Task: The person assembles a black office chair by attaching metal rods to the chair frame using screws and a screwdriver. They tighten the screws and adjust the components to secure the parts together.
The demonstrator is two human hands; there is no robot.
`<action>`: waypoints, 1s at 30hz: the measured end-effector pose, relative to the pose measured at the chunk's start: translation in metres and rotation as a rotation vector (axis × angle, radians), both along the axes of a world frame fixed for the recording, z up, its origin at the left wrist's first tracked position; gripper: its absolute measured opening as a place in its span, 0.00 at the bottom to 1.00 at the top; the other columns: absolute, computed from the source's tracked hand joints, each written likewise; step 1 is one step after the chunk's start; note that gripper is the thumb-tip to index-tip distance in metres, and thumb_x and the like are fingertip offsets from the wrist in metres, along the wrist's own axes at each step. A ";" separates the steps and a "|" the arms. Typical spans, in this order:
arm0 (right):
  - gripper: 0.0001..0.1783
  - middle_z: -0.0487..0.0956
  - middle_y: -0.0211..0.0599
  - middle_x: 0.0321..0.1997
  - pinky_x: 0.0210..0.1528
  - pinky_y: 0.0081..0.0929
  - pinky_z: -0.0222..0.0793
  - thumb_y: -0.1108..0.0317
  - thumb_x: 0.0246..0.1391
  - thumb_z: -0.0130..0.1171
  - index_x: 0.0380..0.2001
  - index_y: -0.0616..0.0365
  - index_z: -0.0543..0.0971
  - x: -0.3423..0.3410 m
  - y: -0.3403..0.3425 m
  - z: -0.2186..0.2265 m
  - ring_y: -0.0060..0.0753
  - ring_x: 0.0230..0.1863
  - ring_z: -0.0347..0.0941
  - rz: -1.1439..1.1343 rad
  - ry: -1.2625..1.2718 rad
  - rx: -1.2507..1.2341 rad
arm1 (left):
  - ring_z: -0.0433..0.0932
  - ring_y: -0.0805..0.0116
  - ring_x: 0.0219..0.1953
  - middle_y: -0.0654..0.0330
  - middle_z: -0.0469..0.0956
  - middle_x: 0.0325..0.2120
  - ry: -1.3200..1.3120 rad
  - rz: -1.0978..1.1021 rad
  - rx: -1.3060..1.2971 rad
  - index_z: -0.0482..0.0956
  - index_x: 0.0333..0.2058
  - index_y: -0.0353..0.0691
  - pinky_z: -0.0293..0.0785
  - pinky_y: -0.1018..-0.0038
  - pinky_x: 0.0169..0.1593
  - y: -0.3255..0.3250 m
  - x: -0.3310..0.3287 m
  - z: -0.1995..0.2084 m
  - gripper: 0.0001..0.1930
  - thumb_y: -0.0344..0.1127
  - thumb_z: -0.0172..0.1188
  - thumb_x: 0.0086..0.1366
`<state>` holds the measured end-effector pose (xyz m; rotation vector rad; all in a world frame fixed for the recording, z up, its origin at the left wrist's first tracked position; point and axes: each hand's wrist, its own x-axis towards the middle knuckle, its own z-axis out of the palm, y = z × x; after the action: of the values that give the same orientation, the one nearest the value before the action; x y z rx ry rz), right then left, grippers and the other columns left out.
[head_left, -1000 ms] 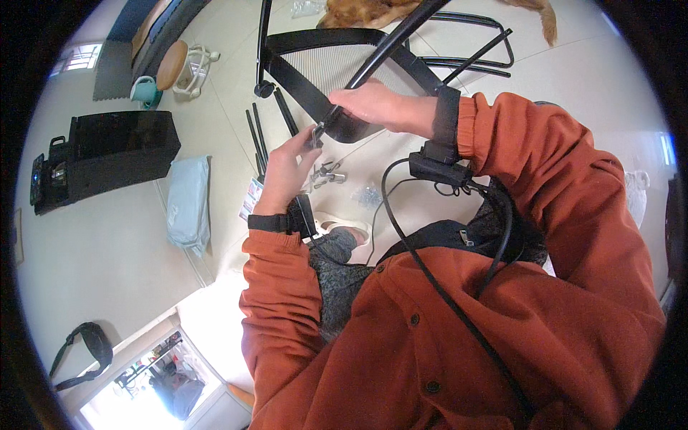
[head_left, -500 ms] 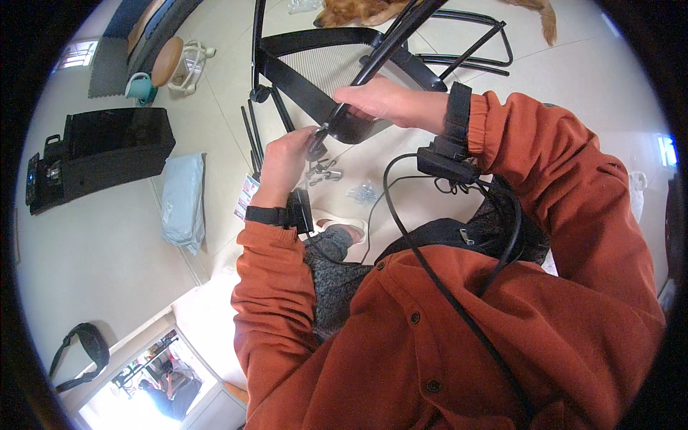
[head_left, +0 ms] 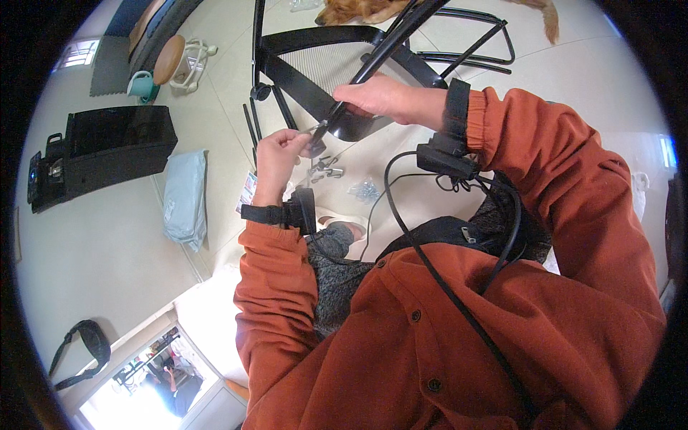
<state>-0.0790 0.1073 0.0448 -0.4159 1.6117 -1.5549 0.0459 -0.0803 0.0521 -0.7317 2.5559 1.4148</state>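
A long black metal tube (head_left: 390,54) slants down toward me from the top of the view. My right hand (head_left: 387,100) is wrapped round it, a little above its lower end. At that end, my left hand (head_left: 278,158) has thumb and forefinger pinched on a thin metal piece (head_left: 312,130) beside the tube; its exact kind is too small to tell. Behind the tube lies a black chair frame with a pale mesh panel (head_left: 326,63). On the floor below my hands are small metal parts (head_left: 327,169) and a clear bag of hardware (head_left: 364,190).
More black tubing (head_left: 473,61) lies at the far right, near a brown dog (head_left: 358,11). To the left are a black box-shaped appliance (head_left: 107,147), a pale blue package (head_left: 185,201), a teal cup (head_left: 142,86) and a small stool (head_left: 172,59). Black cables (head_left: 401,215) hang across my front.
My left hand has drawn slightly left and down from the tube's end, its fingers now pinched at the thin metal piece. My right hand keeps its hold on the tube.
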 end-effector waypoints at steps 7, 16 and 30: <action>0.16 0.68 0.27 0.18 0.24 0.22 0.56 0.57 0.49 0.52 0.17 0.58 0.74 0.001 -0.008 -0.007 0.20 0.21 0.59 -0.047 0.060 0.029 | 0.71 0.74 0.28 0.58 0.75 0.27 0.122 0.498 0.920 0.74 0.31 0.28 0.68 0.83 0.34 0.011 0.003 -0.002 0.09 0.30 0.52 0.62; 0.20 0.75 0.41 0.22 0.29 0.29 0.66 0.56 0.45 0.54 0.23 0.66 0.77 0.006 -0.014 0.003 0.30 0.24 0.70 -0.069 0.108 0.096 | 0.68 0.80 0.20 0.62 0.75 0.23 0.217 0.419 0.492 0.75 0.31 0.30 0.64 0.86 0.25 0.029 -0.015 0.009 0.08 0.31 0.54 0.61; 0.15 0.70 0.26 0.19 0.24 0.19 0.56 0.57 0.49 0.53 0.19 0.56 0.75 -0.004 -0.008 0.004 0.19 0.20 0.61 -0.035 0.042 0.001 | 0.75 0.60 0.36 0.59 0.76 0.34 0.710 -0.299 -0.707 0.77 0.37 0.42 0.71 0.70 0.39 0.068 0.003 0.008 0.10 0.31 0.58 0.53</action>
<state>-0.0831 0.0996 0.0488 -0.4240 1.6596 -1.5808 0.0493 -0.0123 0.0604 0.1792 3.5607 0.7243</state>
